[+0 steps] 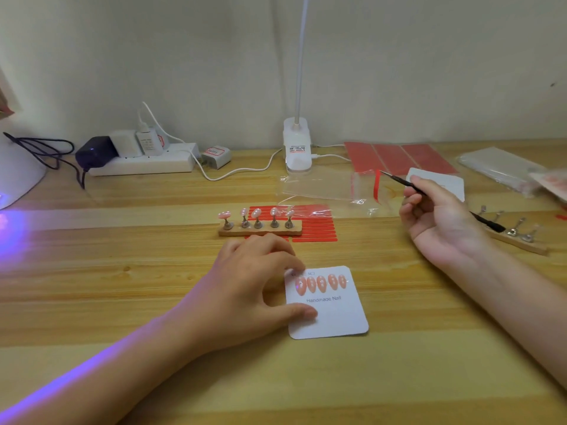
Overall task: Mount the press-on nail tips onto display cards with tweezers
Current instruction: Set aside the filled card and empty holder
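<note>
Wooden worktop (122, 286): left hand (245, 286) pins display card (334, 320); right hand (435, 216) grips tweezers (399, 180). Nail tips (320, 283) likely light, slippery; pinch edges.

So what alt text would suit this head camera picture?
A person's left hand holds down a white display card bearing five pink nail tips, while the right hand holds black tweezers. Five more tips sit on a wooden stand behind.

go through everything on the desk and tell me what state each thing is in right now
display card: flat, five nail tips mounted
left hand: presses the card
right hand: grips tweezers
tweezers: raised, empty
wooden stand: five tips on pegs
far stand: pegs bare
</note>
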`<state>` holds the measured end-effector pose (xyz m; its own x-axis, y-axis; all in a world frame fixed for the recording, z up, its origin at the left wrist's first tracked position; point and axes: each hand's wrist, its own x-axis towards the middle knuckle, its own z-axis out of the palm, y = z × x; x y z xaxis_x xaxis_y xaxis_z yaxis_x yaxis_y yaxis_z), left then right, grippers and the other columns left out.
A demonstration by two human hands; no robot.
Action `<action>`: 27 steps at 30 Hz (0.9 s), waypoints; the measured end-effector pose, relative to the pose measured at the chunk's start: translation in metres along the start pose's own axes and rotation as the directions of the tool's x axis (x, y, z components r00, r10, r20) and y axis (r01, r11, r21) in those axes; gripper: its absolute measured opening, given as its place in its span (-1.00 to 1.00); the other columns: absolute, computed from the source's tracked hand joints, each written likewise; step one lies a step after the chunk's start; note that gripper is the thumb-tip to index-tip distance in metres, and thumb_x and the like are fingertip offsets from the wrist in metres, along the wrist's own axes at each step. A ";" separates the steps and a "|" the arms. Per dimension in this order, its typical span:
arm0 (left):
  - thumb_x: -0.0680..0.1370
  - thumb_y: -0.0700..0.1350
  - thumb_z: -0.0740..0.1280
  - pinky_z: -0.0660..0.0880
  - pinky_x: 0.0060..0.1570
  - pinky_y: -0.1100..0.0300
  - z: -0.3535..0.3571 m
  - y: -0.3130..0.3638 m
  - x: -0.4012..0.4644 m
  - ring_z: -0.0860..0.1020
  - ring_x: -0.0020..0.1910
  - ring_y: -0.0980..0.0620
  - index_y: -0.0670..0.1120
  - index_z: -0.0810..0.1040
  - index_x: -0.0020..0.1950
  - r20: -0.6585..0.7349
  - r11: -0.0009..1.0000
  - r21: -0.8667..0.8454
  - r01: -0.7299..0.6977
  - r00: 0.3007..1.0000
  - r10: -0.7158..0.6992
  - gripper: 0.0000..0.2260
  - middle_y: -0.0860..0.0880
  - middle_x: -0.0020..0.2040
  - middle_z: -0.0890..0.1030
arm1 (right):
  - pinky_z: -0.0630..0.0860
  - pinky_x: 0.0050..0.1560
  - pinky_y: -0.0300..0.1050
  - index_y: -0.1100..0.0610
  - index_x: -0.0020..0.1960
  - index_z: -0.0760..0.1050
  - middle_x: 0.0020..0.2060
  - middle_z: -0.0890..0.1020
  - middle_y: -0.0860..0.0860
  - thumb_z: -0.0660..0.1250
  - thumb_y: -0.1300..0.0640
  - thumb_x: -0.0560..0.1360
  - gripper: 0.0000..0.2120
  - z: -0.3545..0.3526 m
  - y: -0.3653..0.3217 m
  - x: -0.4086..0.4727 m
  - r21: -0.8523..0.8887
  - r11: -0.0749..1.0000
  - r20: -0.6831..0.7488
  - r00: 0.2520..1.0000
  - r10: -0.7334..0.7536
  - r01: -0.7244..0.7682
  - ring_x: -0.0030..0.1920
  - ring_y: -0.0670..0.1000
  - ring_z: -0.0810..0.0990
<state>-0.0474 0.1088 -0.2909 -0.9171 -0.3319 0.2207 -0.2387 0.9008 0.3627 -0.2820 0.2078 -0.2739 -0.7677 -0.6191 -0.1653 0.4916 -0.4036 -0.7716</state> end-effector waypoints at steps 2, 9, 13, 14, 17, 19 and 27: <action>0.28 0.41 0.20 0.13 0.20 0.34 0.000 0.000 0.001 0.29 0.15 0.38 0.22 0.45 0.09 0.003 0.999 -0.047 -0.005 1.000 0.005 -0.52 0.33 0.08 0.37 | 0.40 -0.51 -0.41 0.14 -0.19 0.38 -0.58 0.53 -0.05 0.27 0.25 0.53 -0.86 0.001 0.001 0.000 0.003 1.000 0.000 1.000 0.019 -0.019 -0.58 -0.19 0.44; 0.31 0.17 0.42 0.34 0.06 0.17 -0.006 0.002 0.013 0.40 -0.03 0.40 0.19 0.40 0.05 -0.127 0.992 -0.127 -0.023 0.992 0.007 -0.63 0.27 -0.06 0.47 | 0.41 -0.52 -0.41 0.11 -0.22 0.32 -0.56 0.54 -0.04 0.28 0.24 0.53 -0.81 -0.002 0.003 0.000 0.024 0.999 0.020 0.999 0.042 -0.042 -0.57 -0.19 0.45; 0.37 0.00 0.48 0.39 0.05 0.17 -0.005 -0.002 0.021 0.41 -0.06 0.27 -0.03 0.49 0.16 -0.122 0.990 -0.137 0.026 0.992 -0.043 -0.60 0.25 -0.03 0.46 | 0.41 -0.51 -0.40 0.10 -0.23 0.30 -0.56 0.54 -0.04 0.28 0.24 0.53 -0.79 -0.001 0.005 0.001 0.015 0.999 0.027 0.999 0.042 -0.042 -0.57 -0.19 0.45; 0.38 0.01 0.46 0.37 0.06 0.21 -0.004 -0.002 0.023 0.40 -0.04 0.28 -0.03 0.49 0.18 -0.118 0.992 -0.122 0.036 0.992 -0.050 -0.60 0.26 -0.02 0.45 | 0.41 -0.51 -0.40 0.10 -0.23 0.30 -0.56 0.54 -0.04 0.28 0.24 0.53 -0.78 -0.002 0.005 0.001 0.007 0.999 0.029 0.999 0.041 -0.041 -0.56 -0.19 0.45; 0.40 0.07 0.42 0.33 0.06 0.23 -0.002 -0.002 0.028 0.40 0.02 0.21 -0.02 0.51 0.16 -0.133 0.997 -0.052 0.052 0.989 -0.059 -0.62 0.17 0.02 0.51 | 0.42 -0.51 -0.40 0.10 -0.24 0.31 -0.55 0.54 -0.04 0.28 0.25 0.52 -0.78 -0.002 0.006 0.000 -0.022 0.999 0.043 0.999 0.030 -0.029 -0.55 -0.19 0.45; 0.41 0.10 0.39 0.31 0.06 0.22 -0.001 -0.001 0.032 0.41 0.05 0.15 0.00 0.51 0.15 -0.131 0.998 0.003 0.063 0.989 -0.062 -0.63 0.13 0.06 0.53 | 0.42 -0.51 -0.39 0.11 -0.25 0.30 -0.55 0.55 -0.04 0.28 0.25 0.52 -0.77 -0.002 0.007 -0.002 -0.046 0.999 0.058 0.998 0.016 -0.013 -0.55 -0.19 0.46; 0.45 0.18 0.30 0.38 0.03 0.22 -0.001 0.005 0.033 0.40 0.21 0.14 0.04 0.49 0.28 -0.109 0.987 0.128 0.096 0.991 -0.082 -0.56 0.12 0.19 0.52 | 0.44 -0.49 -0.38 0.09 -0.34 0.28 -0.55 0.57 -0.02 0.31 0.27 0.50 -0.69 0.003 0.010 -0.011 -0.140 0.987 0.098 0.993 -0.066 0.080 -0.55 -0.19 0.46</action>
<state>-0.0783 0.1021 -0.2811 -0.8543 -0.4332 0.2872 -0.3643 0.8932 0.2634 -0.2674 0.2087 -0.2786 -0.7548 -0.6538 -0.0530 0.3663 -0.3532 -0.8608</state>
